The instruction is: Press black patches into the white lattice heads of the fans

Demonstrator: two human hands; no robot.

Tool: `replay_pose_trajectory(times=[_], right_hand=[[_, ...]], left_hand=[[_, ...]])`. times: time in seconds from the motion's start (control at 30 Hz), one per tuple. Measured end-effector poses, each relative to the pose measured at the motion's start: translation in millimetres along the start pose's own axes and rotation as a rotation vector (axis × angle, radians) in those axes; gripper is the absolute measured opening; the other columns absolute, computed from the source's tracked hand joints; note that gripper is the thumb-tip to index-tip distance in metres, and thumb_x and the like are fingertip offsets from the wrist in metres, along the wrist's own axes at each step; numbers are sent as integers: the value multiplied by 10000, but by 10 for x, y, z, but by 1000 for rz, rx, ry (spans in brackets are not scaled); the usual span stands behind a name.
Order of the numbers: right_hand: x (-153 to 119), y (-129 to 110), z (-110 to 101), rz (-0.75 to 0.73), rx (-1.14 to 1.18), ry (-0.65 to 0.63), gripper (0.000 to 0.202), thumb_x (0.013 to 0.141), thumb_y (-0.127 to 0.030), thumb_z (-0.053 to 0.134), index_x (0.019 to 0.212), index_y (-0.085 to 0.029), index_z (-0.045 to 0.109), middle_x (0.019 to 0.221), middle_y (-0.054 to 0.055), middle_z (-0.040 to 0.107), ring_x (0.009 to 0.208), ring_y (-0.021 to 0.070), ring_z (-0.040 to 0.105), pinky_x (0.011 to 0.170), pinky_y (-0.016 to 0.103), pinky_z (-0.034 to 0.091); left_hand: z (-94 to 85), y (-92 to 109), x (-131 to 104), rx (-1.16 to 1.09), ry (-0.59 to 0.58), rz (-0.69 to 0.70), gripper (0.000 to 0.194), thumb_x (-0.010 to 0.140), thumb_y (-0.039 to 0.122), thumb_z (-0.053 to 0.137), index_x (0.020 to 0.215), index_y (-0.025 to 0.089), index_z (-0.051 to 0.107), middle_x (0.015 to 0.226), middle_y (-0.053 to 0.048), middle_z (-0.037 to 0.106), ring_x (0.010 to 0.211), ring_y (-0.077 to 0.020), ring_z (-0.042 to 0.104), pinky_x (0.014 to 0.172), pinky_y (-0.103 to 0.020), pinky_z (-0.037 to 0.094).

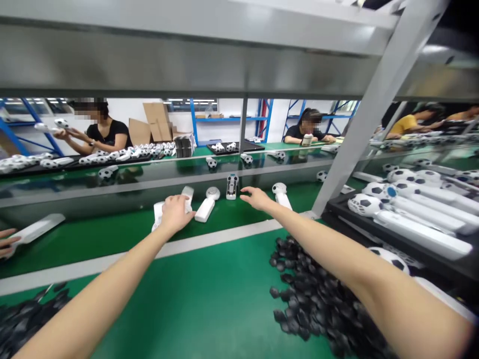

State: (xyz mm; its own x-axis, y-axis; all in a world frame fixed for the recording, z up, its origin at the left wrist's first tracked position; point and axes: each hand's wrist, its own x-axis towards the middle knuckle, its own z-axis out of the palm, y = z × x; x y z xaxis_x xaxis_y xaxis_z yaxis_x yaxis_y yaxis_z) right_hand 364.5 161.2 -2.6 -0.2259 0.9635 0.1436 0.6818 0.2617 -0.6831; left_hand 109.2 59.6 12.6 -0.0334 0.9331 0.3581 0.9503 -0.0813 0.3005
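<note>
My left hand point(174, 214) reaches onto the green conveyor belt point(112, 227), its fingers bent over a white plastic part point(188, 192) that they partly cover. Just beyond its thumb lies a white device with a round head point(204, 210). My right hand point(254, 197) hovers with fingers apart and nothing between them, right beside an opened white shell with its inside showing point(231, 187). Another round-headed white device point(282, 197) rests on the belt beyond my right wrist.
Black pieces point(318, 294) lie piled under my right forearm, more at lower left. Black trays point(419, 239) of white devices stand at right beside a slanted metal post point(359, 119). Another person's hand point(7, 243) is at far left; people sit across the line.
</note>
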Motion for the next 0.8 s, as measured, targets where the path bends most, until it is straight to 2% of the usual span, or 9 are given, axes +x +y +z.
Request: replay_pose_trajectory(times=[0.1,0.2,0.3,0.4,0.53,0.6,0.67,0.73,0.8], right_hand=[[438,-13,251,69,-32,14,326,850,-304,554,1138,-158,514,1177,91,499,1051,229,491,909,452,387],[680,-13,559,139,-16,23,339,861,-312,540,1163,-165,493,1223,91,454,1084,245,463,912,479,382],[731,21,704,179,57,38,331,863,-290,537,1165,-165,487,1236,90,437,1093,248,451,910,478,383],[640,19,588,221,208,33,306,873,-296,520,1147,-164,490,1186,85,469,1030,223,492,860,429,430],[243,-114,202,275,517,-74,311,938,-308,331,1157,-118,442,1022,99,543,818,161,569,690,321,489],[-117,-228,22,270,676,-173,359,931,-262,212,1127,-85,454,962,122,564,748,145,575,637,285,484],[-563,-353,-95,249,812,-273,398,900,-277,196,1086,-89,493,956,136,574,716,140,567,620,268,474],[-1046,-474,-127,248,982,-387,417,876,-329,220,1071,-111,516,955,127,580,673,127,545,602,248,456],[-1519,-577,-68,302,1283,-549,412,851,-352,267,1099,-122,504,938,118,581,611,116,510,566,238,429]], left_hand=[[402,95,250,85,-29,32,430,736,374,542,1069,106,499,1119,-195,521,1129,-363,388,928,-464,291],[827,246,347,132,-100,12,569,739,388,544,1192,68,419,1127,-240,513,1044,-380,465,836,-478,357],[935,328,338,166,-151,-18,521,800,272,443,1270,68,347,1078,-243,535,985,-366,502,755,-462,397],[646,341,99,194,-186,53,495,805,185,397,1294,125,351,1066,-196,550,989,-326,495,790,-436,390],[73,221,-652,249,-231,162,465,811,133,341,1266,175,428,1067,-154,562,939,-307,501,791,-433,389],[-132,57,-1089,328,-214,198,466,821,131,312,1263,208,440,1137,-144,538,954,-311,499,787,-443,394],[-270,-138,-1467,381,-191,163,469,824,131,295,1251,232,460,1163,-141,531,957,-322,507,769,-457,403],[-366,-275,-1744,370,-161,96,447,828,159,304,1230,230,487,1179,-151,527,975,-350,503,773,-496,396],[-430,-266,-1914,213,-132,13,416,827,246,377,1228,223,484,1248,-147,482,1086,-378,444,857,-546,349]])
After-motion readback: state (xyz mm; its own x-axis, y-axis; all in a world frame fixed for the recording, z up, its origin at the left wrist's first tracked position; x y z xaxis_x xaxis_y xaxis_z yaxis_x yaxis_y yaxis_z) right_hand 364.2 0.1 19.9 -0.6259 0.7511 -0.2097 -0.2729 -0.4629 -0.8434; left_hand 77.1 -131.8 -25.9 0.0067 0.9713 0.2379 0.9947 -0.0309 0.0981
